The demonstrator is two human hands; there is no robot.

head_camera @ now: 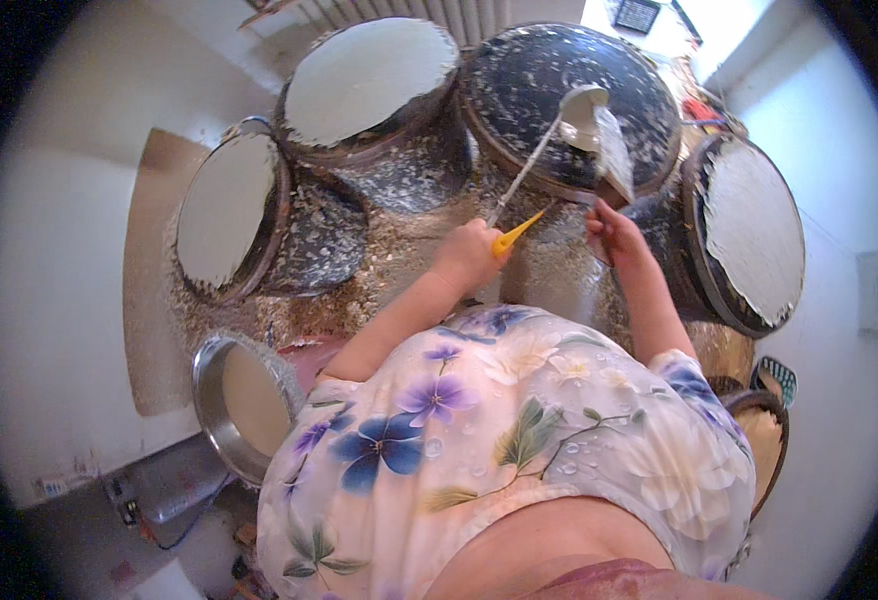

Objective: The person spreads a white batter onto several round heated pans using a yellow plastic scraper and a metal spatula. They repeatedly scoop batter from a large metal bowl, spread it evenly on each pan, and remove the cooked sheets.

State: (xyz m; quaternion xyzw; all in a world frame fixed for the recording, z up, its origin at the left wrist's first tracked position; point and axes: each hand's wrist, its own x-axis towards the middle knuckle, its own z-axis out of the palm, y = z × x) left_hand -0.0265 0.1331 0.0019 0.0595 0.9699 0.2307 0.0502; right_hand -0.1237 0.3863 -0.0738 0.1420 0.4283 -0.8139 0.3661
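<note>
My left hand [470,255] is closed on the long handle of a ladle [580,120], and a yellow pointed tool [518,234] sticks out of the same fist. My right hand [615,231] grips a flat scraper [614,154] whose blade is coated with white batter and lies against the ladle's bowl. Both tools are over a black round griddle [529,82] speckled with dried bits. Three other round griddles carry pale batter sheets: one at the upper left [371,79], one at the far left [227,210], one at the right [755,225].
At the lower left is a metal pot [206,375] of pale liquid batter. A round container [773,480] with tan contents stands at the lower right, beside a dotted teal item [780,379]. A brown board [158,285] leans on the left wall. Dried crumbs cover the surface between the griddles.
</note>
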